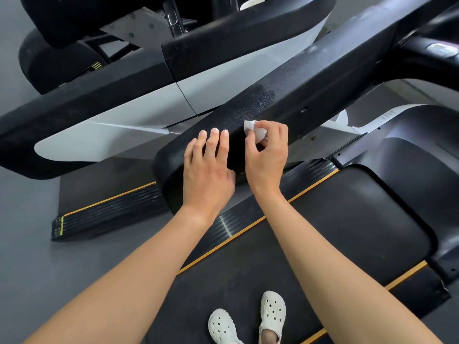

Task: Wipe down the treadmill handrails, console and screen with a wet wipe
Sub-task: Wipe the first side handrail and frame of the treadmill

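A wide black textured handrail point(278, 100) of the treadmill runs diagonally from the centre to the upper right. My left hand point(208, 167) rests on its near rounded end, fingers straight and flat on the surface. Just to the right, my right hand point(267, 152) pinches a small crumpled white wet wipe point(253, 130) between thumb and fingers and holds it against the rail's top. A stretch of rail beyond the wipe looks darker and damp. The console and screen are out of view.
The black running belt point(310, 232) with yellow-edged side strips lies below, with two feet in white clogs point(248, 319) on it. A neighbouring machine's black and white rail point(149, 100) runs parallel at left. Grey floor point(29, 244) shows at lower left.
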